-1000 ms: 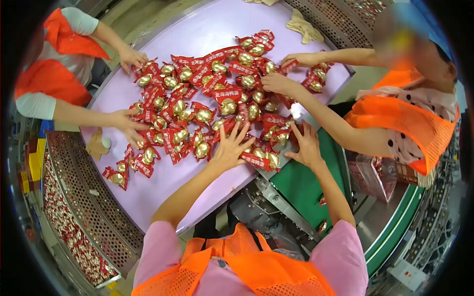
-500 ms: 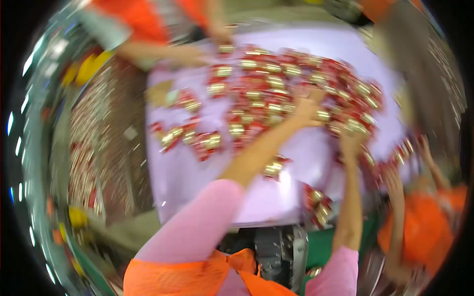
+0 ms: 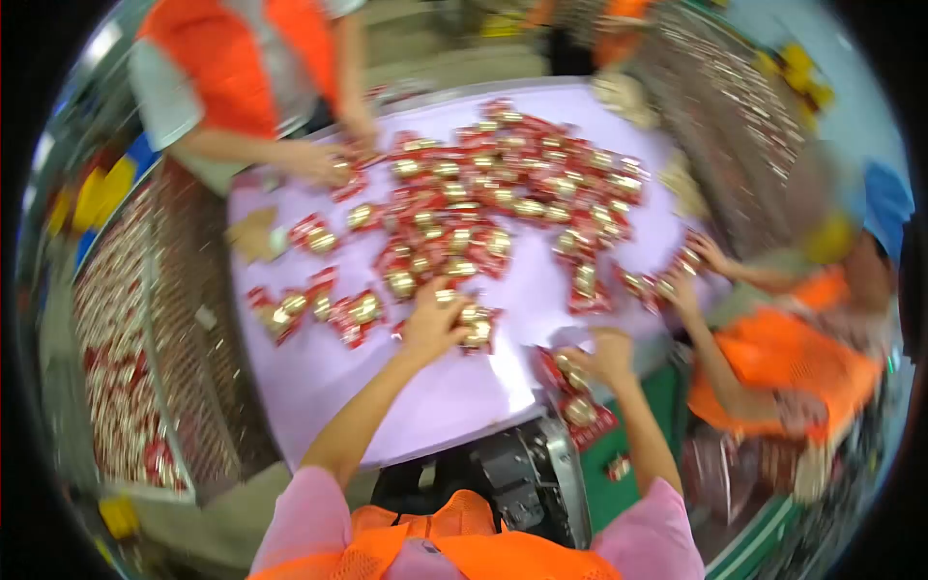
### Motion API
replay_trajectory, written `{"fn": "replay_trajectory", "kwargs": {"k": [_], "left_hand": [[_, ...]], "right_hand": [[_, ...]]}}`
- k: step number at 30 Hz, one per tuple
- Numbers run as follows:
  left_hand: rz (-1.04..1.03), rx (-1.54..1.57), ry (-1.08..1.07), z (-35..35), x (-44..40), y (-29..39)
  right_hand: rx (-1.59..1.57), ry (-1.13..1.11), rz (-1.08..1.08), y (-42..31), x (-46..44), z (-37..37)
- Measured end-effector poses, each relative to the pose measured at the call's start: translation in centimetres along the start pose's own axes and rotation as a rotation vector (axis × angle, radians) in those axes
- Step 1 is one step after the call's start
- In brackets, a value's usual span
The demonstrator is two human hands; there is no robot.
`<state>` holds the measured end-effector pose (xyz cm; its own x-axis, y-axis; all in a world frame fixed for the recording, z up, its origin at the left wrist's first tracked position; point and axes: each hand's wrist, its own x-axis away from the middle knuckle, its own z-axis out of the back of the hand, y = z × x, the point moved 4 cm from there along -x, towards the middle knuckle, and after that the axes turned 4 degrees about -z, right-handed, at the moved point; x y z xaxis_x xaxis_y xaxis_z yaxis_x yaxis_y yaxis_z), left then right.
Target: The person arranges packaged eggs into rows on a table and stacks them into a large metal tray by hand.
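The main pile of red-and-gold packets (image 3: 483, 188) spreads over the middle and far part of the lilac surface (image 3: 387, 416); the left hand (image 3: 431, 327) is at the pile's near side, its grip curled over a few packets, fingertips hidden, so I cannot tell whether it is closed; the right hand (image 3: 609, 356) is over the surface's near-right corner, touching packets that overhang the green belt (image 3: 601, 462), its grip seemingly bent round them, though blur leaves its width unclear; lilac top shows between the hands and along the near edge; co-workers' hands (image 3: 317, 161) reach over the far-left and right edges; lens darkness cuts off the corners.
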<state>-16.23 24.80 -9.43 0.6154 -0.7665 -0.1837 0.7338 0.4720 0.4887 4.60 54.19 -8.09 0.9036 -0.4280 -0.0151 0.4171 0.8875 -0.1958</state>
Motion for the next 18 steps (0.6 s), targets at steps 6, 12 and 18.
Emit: {"fn": "replay_trajectory", "kwargs": {"k": [6, 12, 18], "left_hand": [[0.107, 0.044, -0.13, 1.7, 5.8, -1.9], [0.161, 0.136, 0.049, 4.4, 17.5, -3.3], [0.531, 0.156, 0.144, 8.8, 29.1, -6.2]], "right_hand": [[-0.192, -0.141, -0.086, -6.4, 2.4, -1.9], [-0.35, -0.034, -0.121, -15.9, -3.7, -8.7], [-1.028, -0.288, 0.216, -33.4, -3.1, -6.1]]}}
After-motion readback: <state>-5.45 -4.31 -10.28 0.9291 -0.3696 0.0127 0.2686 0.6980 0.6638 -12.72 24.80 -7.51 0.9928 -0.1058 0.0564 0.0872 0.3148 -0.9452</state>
